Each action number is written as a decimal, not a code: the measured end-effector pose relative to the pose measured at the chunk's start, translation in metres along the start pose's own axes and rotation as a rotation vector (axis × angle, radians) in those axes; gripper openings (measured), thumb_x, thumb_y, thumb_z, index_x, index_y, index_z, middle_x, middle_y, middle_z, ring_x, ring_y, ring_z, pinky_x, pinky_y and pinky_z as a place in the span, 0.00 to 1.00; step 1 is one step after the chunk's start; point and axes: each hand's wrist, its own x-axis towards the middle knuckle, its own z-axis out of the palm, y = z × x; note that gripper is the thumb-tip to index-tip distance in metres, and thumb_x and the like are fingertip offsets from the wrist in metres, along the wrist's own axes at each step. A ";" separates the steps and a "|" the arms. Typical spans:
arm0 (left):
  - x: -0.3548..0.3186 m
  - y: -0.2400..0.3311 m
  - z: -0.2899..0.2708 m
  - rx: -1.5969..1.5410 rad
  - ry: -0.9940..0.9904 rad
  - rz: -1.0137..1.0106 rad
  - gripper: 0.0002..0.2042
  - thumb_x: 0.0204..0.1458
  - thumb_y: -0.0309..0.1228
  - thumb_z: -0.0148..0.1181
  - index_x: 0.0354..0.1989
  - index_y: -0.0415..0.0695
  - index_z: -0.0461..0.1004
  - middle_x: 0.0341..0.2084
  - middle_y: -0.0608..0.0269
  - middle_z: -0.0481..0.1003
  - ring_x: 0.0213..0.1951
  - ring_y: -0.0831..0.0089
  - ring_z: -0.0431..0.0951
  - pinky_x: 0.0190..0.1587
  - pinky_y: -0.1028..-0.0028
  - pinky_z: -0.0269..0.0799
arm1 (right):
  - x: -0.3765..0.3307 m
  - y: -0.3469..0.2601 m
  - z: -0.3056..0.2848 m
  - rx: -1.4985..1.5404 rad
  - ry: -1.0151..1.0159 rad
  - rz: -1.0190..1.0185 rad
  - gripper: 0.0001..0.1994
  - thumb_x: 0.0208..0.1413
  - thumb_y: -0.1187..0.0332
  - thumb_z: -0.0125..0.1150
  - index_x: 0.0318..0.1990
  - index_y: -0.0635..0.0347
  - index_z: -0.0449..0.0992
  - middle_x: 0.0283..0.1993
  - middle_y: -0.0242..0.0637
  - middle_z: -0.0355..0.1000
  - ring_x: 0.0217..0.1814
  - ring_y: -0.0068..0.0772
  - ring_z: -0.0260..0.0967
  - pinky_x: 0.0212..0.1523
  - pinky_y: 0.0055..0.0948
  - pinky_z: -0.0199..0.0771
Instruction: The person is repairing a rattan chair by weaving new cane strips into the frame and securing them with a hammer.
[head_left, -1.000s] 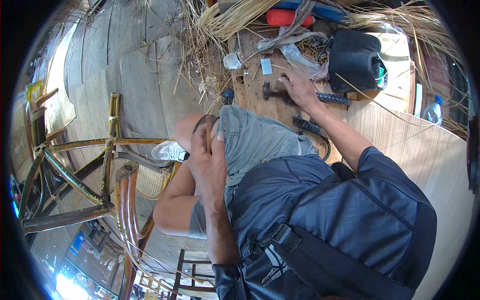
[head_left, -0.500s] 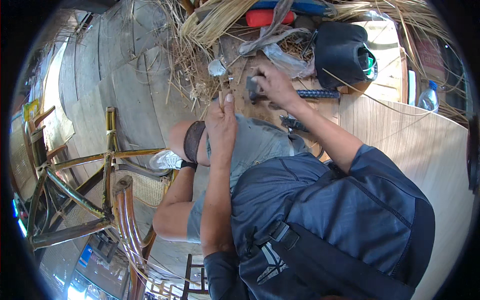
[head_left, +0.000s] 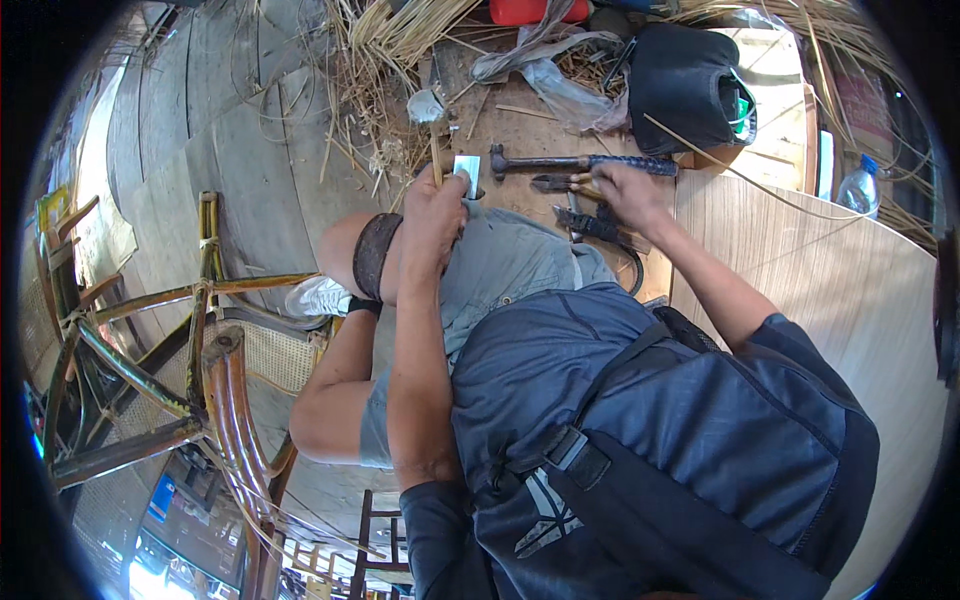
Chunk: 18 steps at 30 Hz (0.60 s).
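Observation:
My left hand (head_left: pixel 433 222) is closed, holding a thin wooden strip (head_left: pixel 436 157) and a small, shiny flat rectangular piece (head_left: pixel 466 170) between thumb and fingers, above my bent knee. At the right, my right hand (head_left: pixel 630 196) is closed around the tan handles of a plier-like tool (head_left: pixel 558 183), whose dark jaws point left. Just beyond it lies a hammer (head_left: pixel 540 162) with a dark head and a blue-black wrapped handle. A dark tool with a black grip (head_left: pixel 588 226) lies nearer my lap, partly hidden.
A white round object (head_left: pixel 425 107) lies among fibre scraps beyond my left hand. A black bag (head_left: pixel 683 88), a crumpled plastic bag (head_left: pixel 565 95) and a bundle of strands (head_left: pixel 410 35) are farther off. Rattan furniture frames (head_left: pixel 205 340) stand left; a clear bottle (head_left: pixel 859 188) stands right.
The flat rectangular piece has passed from my right hand to my left. My right hand has moved right and closed on the plier-like tool. The view has shifted slightly.

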 end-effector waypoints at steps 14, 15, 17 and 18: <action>-0.003 0.010 -0.015 -0.069 0.093 -0.126 0.10 0.52 0.36 0.49 0.24 0.44 0.69 0.14 0.67 0.64 0.16 0.76 0.65 0.18 0.72 0.59 | -0.009 -0.016 0.032 -0.339 0.220 -0.251 0.15 0.45 0.72 0.54 0.44 0.58 0.71 0.43 0.45 0.68 0.46 0.48 0.65 0.46 0.41 0.65; 0.020 -0.029 -0.026 0.309 0.076 0.407 0.10 0.48 0.34 0.48 0.20 0.42 0.67 0.13 0.62 0.62 0.17 0.73 0.62 0.19 0.70 0.58 | -0.007 -0.012 0.035 -0.437 0.205 -0.213 0.17 0.44 0.71 0.55 0.46 0.56 0.71 0.47 0.44 0.68 0.48 0.48 0.65 0.48 0.40 0.65; 0.009 -0.005 -0.009 0.159 0.049 0.145 0.14 0.47 0.37 0.47 0.16 0.40 0.66 0.14 0.60 0.64 0.17 0.72 0.63 0.20 0.69 0.58 | -0.013 0.005 0.041 -0.594 0.199 -0.115 0.18 0.46 0.69 0.55 0.48 0.52 0.70 0.52 0.40 0.66 0.52 0.47 0.62 0.51 0.39 0.65; 0.019 -0.021 -0.009 0.099 0.070 0.113 0.15 0.46 0.39 0.48 0.16 0.40 0.67 0.13 0.62 0.65 0.16 0.73 0.63 0.20 0.69 0.59 | -0.012 0.004 0.038 -0.602 0.191 -0.133 0.17 0.46 0.69 0.55 0.47 0.52 0.70 0.52 0.40 0.66 0.52 0.48 0.62 0.50 0.39 0.65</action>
